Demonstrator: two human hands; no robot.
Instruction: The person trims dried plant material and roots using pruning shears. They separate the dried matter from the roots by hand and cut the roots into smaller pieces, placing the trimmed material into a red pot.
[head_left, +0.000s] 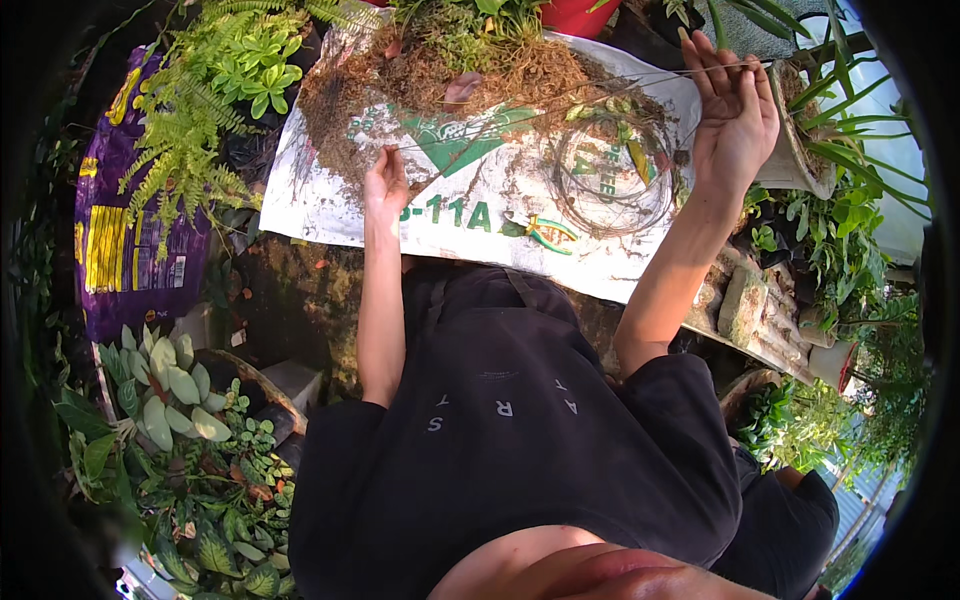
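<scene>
A thin wire (525, 116) stretches across a white woven sack (322, 187) between my hands. My left hand (388, 180) pinches one part of it between thumb and fingertips, above the sack's left half. My right hand (731, 105) is raised at the sack's upper right, its thumb and a finger closed on the wire and the other fingers extended. Below and left of my right hand lies a loose coil of wire (559, 176). Pliers with green and yellow handles (551, 234) lie just under the coil. Brown fibrous moss (420, 82) covers the sack's far part.
A fern (176, 142) and a purple printed bag (112, 247) stand at the left. Potted plants with long leaves (840, 120) are at the right, beside a pale pot (799, 150). Leafy plants (180, 390) fill the lower left. Another person's dark sleeve (787, 525) shows at the lower right.
</scene>
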